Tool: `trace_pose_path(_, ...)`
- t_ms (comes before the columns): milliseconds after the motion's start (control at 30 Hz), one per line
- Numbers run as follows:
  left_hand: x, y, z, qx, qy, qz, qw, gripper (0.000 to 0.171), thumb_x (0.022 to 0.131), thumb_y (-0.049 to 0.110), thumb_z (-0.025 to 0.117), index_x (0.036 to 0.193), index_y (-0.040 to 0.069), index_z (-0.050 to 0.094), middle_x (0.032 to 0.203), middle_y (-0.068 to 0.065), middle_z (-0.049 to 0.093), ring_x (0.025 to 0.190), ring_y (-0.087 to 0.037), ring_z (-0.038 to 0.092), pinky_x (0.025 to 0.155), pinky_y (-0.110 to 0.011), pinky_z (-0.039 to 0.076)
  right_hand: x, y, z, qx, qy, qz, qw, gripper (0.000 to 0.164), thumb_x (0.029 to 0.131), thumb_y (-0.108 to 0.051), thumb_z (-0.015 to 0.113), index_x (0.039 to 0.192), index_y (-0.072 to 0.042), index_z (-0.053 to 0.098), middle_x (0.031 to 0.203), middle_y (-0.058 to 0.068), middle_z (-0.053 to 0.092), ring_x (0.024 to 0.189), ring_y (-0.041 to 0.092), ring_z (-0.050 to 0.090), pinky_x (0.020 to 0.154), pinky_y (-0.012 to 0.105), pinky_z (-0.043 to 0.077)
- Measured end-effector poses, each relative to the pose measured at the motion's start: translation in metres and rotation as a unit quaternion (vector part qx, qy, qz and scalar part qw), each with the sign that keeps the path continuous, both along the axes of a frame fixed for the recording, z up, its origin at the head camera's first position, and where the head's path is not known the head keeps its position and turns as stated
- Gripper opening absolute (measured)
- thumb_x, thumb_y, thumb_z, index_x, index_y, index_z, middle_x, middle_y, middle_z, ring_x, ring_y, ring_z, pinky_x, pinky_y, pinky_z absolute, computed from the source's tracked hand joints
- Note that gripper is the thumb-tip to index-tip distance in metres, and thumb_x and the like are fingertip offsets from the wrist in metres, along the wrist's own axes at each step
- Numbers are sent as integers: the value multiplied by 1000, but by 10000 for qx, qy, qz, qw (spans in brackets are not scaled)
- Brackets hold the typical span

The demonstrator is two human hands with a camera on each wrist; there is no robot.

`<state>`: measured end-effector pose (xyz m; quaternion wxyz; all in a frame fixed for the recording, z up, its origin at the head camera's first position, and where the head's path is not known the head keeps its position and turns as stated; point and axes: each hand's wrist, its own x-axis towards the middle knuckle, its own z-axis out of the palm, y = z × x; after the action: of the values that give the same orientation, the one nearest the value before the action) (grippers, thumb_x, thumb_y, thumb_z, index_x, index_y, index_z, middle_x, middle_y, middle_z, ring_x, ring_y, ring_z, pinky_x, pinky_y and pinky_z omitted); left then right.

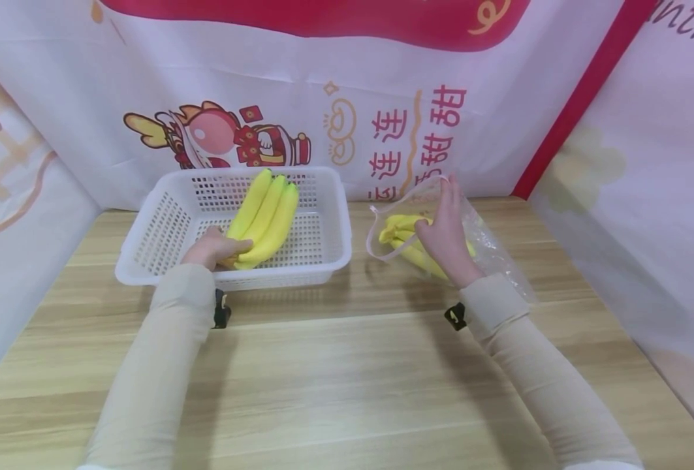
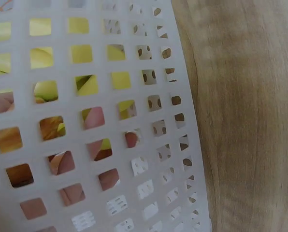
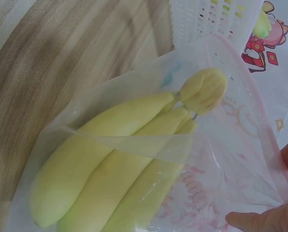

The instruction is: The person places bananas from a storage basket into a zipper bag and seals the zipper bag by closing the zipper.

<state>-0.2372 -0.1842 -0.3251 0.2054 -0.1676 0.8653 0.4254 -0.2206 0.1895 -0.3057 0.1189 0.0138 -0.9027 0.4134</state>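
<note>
A bunch of yellow bananas (image 1: 267, 212) leans inside a white perforated basket (image 1: 339, 245). My left hand (image 1: 213, 249) grips this bunch at its stem end, inside the basket's near wall. The left wrist view shows the fingers and bananas only through the holes of the basket wall (image 2: 149, 116). To the right, a clear zip bag (image 1: 502, 261) holds a second bunch of bananas (image 3: 120, 145), its stem end toward the bag's mouth. My right hand (image 1: 448, 238) holds the bag by its pink-edged rim, thumb and fingers apart along it, and the mouth gapes.
Both the basket and the bag rest on a wood-grain table (image 1: 335, 378). Close behind them hangs a printed white cloth backdrop (image 1: 252, 78), with another cloth wall (image 1: 646, 196) on the right. Bare tabletop lies between basket and bag.
</note>
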Motion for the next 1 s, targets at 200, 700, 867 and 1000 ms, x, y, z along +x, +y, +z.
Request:
trace_pose_path(200,0,3,-3,374,553,344,9972,67,95,34,54,145,0,25,127,-17,45,104,-25,52,84,-33,55,1,0,0,34,18,1,10000,88,79,4,52,153,-3,4,161,12,-13,150,31,-4,122,45,11)
trace_pose_path(700,1,29,12,590,1534,310,9859,77,96,38,52,152,13,7,142,-18,39,117,-28,49,96,-41,51,0,-1,0,41,-12,18,10000,89,79,4,51,153,-4,2,161,10,-14,150,33,-5,121,48,14)
trace_pose_path(867,0,42,14,695,1882,324,9791,76,96,35,54,153,17,8,141,-19,42,117,-30,52,93,-39,54,1,-2,-1,26,3,7,10000,90,78,4,52,153,-4,3,162,10,-13,150,33,-4,121,47,15)
trace_pose_path(1000,2,54,15,646,2164,159,9740,74,95,31,57,152,19,12,138,-18,45,114,-30,55,90,-39,55,1,-2,-1,10,49,17,10000,90,77,5,52,153,-4,4,161,11,-13,150,33,-4,121,48,15)
